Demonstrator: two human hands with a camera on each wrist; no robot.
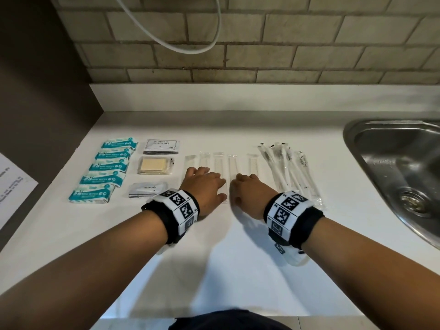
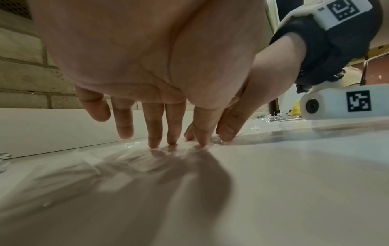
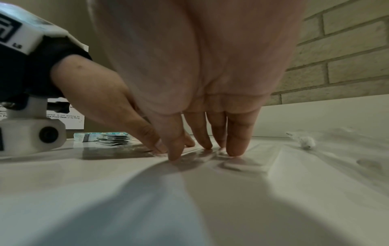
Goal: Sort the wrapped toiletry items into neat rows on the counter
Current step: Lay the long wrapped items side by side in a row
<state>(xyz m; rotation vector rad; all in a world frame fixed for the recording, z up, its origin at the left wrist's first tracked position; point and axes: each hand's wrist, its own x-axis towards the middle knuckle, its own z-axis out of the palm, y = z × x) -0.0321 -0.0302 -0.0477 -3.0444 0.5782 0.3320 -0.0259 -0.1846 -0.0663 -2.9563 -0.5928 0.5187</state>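
While both hands lie flat on the white desk (image 1: 238, 258), what I watch is how the clear, long plastic-wrapped combs (image 1: 219, 160) run: their long axes point away from me toward the brick wall, side by side in a row, and their near ends sit under my fingers. My left hand (image 1: 204, 186) rests on the left part of that row, fingers straight and pressing the film, gripping nothing; the left wrist view shows the fingertips (image 2: 154, 143) down on crinkled wrap. My right hand (image 1: 250, 189) is likewise spread and flat over the right part, fingertips (image 3: 235, 149) touching the wrap. Each hand is nearest its own half, so I judge any squaring-up would be a sideways or lengthwise slide by both together. Exactly which wrapper each finger touches I cannot tell, since the film is nearly invisible. Beside the row on the right, the white wrapped toothbrushes (image 1: 288, 170) fan out unevenly.
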